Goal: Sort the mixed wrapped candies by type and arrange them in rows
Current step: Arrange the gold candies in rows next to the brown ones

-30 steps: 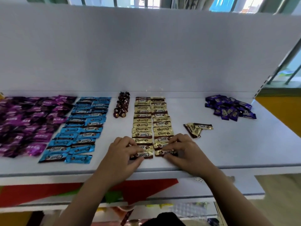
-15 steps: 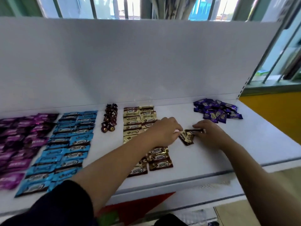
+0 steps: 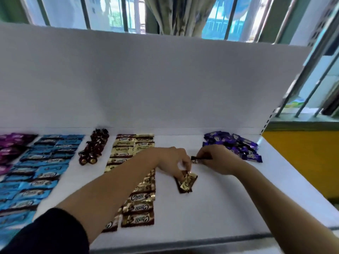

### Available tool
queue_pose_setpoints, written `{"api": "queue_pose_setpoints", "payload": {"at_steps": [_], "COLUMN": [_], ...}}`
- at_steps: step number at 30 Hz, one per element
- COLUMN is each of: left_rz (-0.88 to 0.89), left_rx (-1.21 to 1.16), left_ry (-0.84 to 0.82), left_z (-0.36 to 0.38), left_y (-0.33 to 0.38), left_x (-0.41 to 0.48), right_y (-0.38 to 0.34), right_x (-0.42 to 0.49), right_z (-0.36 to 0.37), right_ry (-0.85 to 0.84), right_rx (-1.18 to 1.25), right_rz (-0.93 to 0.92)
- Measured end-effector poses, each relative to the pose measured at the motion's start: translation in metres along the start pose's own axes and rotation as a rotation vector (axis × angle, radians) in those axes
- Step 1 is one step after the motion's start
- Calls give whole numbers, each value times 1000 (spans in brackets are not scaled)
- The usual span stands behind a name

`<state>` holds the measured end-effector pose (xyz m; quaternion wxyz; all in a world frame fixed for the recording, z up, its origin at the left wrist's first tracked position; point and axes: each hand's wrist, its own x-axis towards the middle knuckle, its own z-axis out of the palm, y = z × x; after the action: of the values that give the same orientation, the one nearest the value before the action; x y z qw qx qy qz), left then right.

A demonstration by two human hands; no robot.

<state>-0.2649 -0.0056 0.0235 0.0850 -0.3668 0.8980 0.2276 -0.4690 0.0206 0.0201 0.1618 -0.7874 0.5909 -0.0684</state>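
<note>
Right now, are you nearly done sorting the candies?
Nearly. The pink candies, blue rows, brown twists and gold rows lie sorted. The left hand pinches the loose gold candies and the right hand pinches one candy, likely bound for the gold rows. The purple pile at the right is unsorted.

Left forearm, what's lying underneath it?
The two rows of gold Choco candies run beneath the left forearm; their middle stretch is covered, so those candies cannot be seen.
</note>
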Motion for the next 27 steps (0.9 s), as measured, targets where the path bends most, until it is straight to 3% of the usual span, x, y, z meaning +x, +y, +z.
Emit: {"api": "queue_pose_setpoints", "payload": {"at_steps": [17,23,27], "left_rz": [-65,-140,-281], "left_rx": [-50,-240,-290], "left_ry": [-69,40,268], "left_z": [-3,-9,-21], "left_y": [6,-6,-31], "left_x": [10,2,-3], "right_y": [19,24,19], "right_x": [48,43,54], "right_z": [5,8,5], "right_ry": [-47,-23,33], "right_rx": [159,187,237], "right_rz": [-151,-112,-47]}}
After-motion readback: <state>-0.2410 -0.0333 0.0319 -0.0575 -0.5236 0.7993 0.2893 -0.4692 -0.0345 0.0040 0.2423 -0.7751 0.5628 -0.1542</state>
